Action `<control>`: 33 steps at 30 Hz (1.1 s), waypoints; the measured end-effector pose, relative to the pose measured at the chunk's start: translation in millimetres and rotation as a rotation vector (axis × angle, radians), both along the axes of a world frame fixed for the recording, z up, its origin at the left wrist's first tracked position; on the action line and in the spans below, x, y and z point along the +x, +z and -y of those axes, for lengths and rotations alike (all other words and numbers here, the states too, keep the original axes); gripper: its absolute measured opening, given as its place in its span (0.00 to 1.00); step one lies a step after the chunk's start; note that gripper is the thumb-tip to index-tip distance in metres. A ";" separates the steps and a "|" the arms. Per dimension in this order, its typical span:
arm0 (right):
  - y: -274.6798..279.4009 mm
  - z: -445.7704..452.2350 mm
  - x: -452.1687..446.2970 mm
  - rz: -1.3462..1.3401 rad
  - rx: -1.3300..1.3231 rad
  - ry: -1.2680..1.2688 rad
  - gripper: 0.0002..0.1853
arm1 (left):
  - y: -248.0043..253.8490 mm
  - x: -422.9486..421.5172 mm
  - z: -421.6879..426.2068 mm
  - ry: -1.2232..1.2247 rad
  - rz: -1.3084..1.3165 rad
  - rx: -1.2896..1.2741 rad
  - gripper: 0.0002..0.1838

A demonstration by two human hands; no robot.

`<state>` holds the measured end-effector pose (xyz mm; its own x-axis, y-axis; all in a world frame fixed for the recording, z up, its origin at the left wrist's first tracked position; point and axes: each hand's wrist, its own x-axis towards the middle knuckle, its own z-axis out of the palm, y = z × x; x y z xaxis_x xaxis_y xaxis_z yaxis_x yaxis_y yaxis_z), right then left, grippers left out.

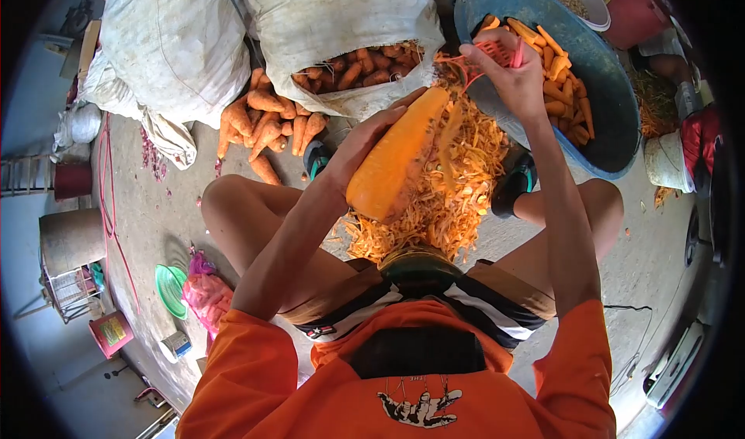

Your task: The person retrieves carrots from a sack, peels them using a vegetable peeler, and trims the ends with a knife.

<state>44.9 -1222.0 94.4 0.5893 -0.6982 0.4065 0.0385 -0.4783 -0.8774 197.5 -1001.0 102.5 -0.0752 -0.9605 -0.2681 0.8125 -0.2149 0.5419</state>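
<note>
A large orange vegetable, peeled and cut at one end, is held tilted in my left hand, whose fingers wrap round its left side. My right hand is closed on a red peeler just beyond the vegetable's upper end. A strip of peel hangs beside the vegetable. Below it, a heap of orange peelings covers the floor between my feet.
A blue tub with peeled carrots stands at the upper right. An open white sack holds unpeeled carrots, and more carrots lie beside it. A green basket sits at the lower left. Part of another person shows at far right.
</note>
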 end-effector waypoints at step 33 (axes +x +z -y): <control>-12.8 -28.8 16.1 0.146 0.163 0.288 0.09 | -1.5 9.1 -6.5 0.042 0.254 0.117 0.29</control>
<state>61.0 -1193.2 81.7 0.7154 -0.5745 0.3977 0.2817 -0.2837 -0.9166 206.6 -994.5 101.1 0.0476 -0.9226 -0.3827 0.6636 -0.2572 0.7025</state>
